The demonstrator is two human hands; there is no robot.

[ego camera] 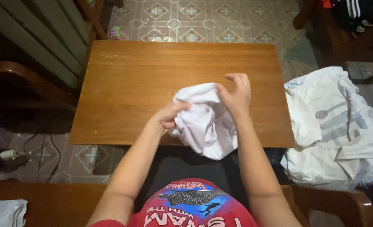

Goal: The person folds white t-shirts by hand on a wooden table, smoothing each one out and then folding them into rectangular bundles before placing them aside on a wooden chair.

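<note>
Left hand (pixel 169 117) clenched into bunched white cloth (pixel 203 122), right hand (pixel 237 93) pinching its upper fold, cloth overhanging wooden table (pixel 131 80) near edge, white garment pile (pixel 333 126) beyond right edge.

Warm indoor light falls brightest on the desk (pixel 152 84) at mid-frame, while the left edge and lower corners sink into deep shadow (detail there is nearly lost). The wide lens bends the edges; focus is slightly soft.

Bare table (pixel 152 75) — chairs (pixel 22 80) alongside
</note>
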